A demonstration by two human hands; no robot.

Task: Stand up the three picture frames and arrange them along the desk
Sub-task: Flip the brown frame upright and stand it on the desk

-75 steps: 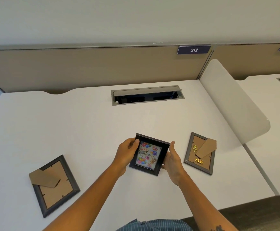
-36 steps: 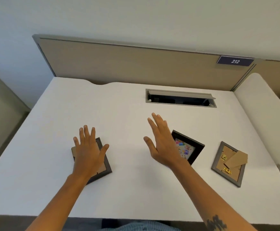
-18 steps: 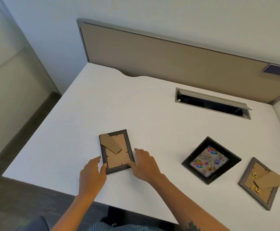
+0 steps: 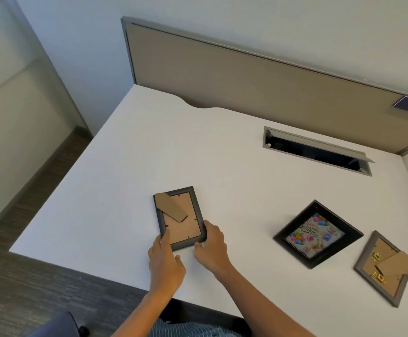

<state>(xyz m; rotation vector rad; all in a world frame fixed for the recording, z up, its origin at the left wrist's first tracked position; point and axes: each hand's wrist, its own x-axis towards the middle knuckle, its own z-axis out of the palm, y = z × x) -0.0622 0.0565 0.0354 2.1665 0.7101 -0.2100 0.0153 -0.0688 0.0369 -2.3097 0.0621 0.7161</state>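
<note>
Head view: both hands (image 4: pixel 188 254) clamped on face-down grey frame (image 4: pixel 180 218), desk (image 4: pixel 149 147).

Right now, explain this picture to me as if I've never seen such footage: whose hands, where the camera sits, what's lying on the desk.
No machine here: a person wears a camera on the head, looking down at their own bare hands. The white desk carries three picture frames, all lying flat. The left hand and right hand grip the near corners of the grey frame, which lies face down with its cardboard stand showing. To the right lies a black frame face up, showing a birthday card, and beyond it another face-down frame. Nothing is lifted yet.
</note>
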